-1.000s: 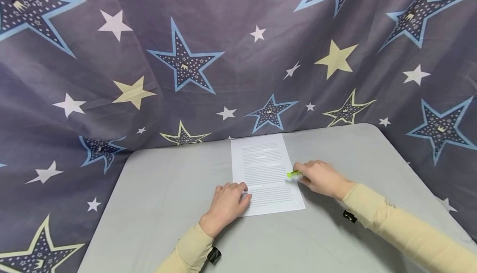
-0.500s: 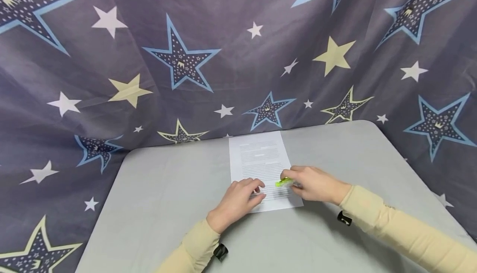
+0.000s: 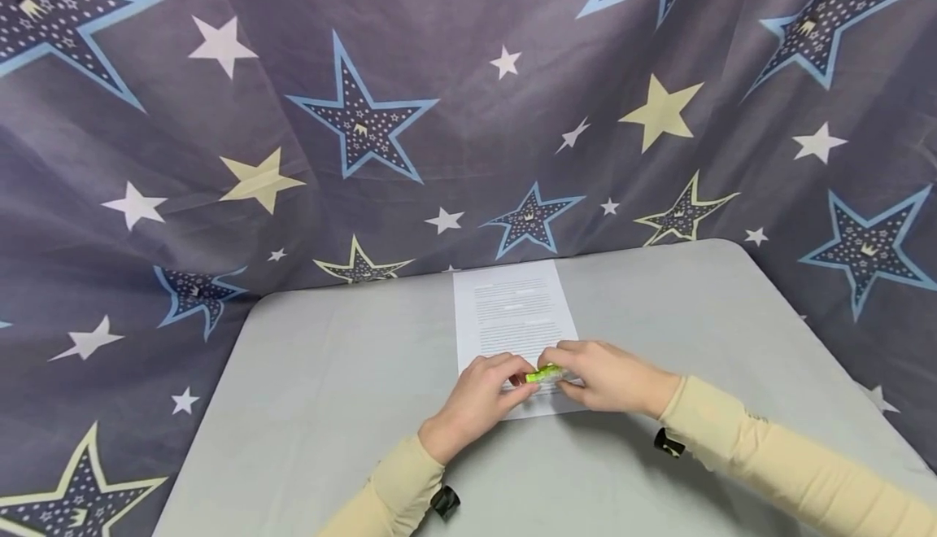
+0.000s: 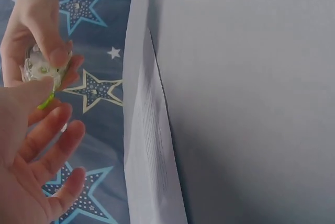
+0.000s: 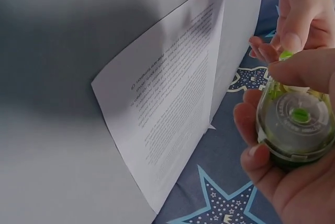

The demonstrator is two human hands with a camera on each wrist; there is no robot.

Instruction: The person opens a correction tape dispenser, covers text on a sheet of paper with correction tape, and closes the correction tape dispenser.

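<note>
A correction tape dispenser [image 5: 296, 122] with a clear body and bright green parts is gripped in my right hand [image 3: 611, 378], its round reel showing in the right wrist view. My left hand [image 3: 476, 397] meets it from the left, thumb and forefinger pinching the green tip [image 5: 286, 55]. Both hands are over the lower part of a white printed sheet [image 3: 505, 338], which lies on the table with several lines of text visible. The hands hide the sheet's lower lines in the head view.
The sheet lies on a grey cloth-covered table [image 3: 351, 358], reaching its far edge. Behind it hangs a dark curtain [image 3: 454, 130] with a star pattern. A black wrist camera [image 3: 445, 502] sits under the left sleeve, another [image 3: 669, 443] under the right.
My right hand has brought the correction tape left and nearer over the sheet. My left hand has shifted right from the sheet's left edge, and its fingers now pinch the dispenser's green tip.
</note>
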